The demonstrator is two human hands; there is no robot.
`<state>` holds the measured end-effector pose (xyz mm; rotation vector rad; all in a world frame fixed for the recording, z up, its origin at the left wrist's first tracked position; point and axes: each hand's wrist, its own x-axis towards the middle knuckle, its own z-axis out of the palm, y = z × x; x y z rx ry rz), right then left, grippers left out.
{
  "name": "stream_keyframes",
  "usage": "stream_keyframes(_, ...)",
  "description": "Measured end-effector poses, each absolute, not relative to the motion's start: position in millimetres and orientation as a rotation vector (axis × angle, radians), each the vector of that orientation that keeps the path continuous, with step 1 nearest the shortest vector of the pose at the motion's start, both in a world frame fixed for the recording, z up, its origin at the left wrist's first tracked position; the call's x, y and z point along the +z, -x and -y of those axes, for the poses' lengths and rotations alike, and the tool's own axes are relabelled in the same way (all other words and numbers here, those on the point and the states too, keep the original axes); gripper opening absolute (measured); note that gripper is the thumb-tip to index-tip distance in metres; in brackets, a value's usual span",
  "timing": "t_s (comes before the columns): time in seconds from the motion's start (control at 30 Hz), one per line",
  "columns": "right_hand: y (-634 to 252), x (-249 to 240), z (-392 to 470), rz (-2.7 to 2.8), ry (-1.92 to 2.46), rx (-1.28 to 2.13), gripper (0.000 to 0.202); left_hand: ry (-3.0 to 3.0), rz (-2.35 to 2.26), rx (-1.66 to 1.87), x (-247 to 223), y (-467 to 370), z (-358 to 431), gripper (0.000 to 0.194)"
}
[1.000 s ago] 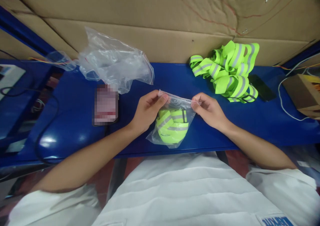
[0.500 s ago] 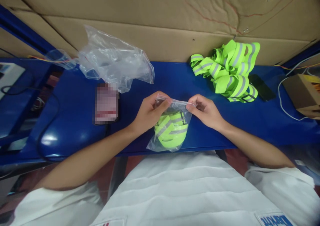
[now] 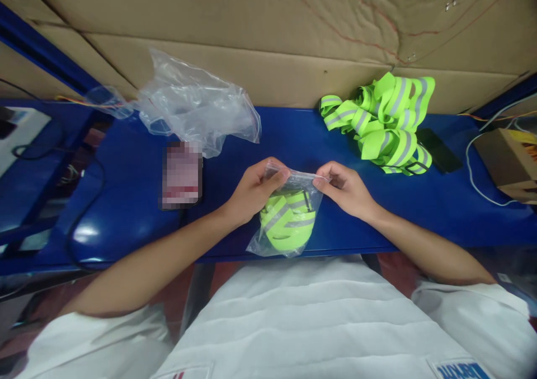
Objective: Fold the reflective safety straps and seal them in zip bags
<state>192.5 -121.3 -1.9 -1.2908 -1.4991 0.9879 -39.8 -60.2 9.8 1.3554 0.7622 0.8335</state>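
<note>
Between my hands is a clear zip-lock bag near the front edge of the blue table. Inside it lies a rolled neon-yellow reflective strap with grey stripes and a dark buckle. My left hand pinches the bag's top edge at its left end, thumb on the near side. At the right end of that edge, my right hand pinches the bag's corner between thumb and finger. Several more reflective straps lie in a tangled heap at the back right.
Loose clear plastic bags lie at the back left, with a blurred pinkish object in front. A dark phone-like slab rests beside the heap. A cardboard box and white cable stand far right. Cardboard lines the back.
Both hands keep their pinch on the bag's top edge, almost unmoved. The whole view has shifted slightly, with the background a little lower and the left side further right.
</note>
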Motion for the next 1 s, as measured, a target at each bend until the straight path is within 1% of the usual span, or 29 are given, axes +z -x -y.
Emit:
stream_keyframes(0.43, -194.1, -4.6, 120.0, 1.516, 1.289, 0.998, 0.035, -1.334, -0.809, 0.812, 9.1, 40.2, 58.4, 0.037)
stream_keyframes(0.8, -193.7, -0.7, 120.6, 1.527, 1.317, 0.999, 0.042, -1.316, -0.834, 0.794, 8.8, 40.2, 57.2, 0.040)
stream_keyframes(1.0, -194.7, -1.3, 120.2, 1.531, 1.326, 0.988, 0.041, -1.315, -0.825, 0.790, 9.5, 39.7, 56.8, 0.041)
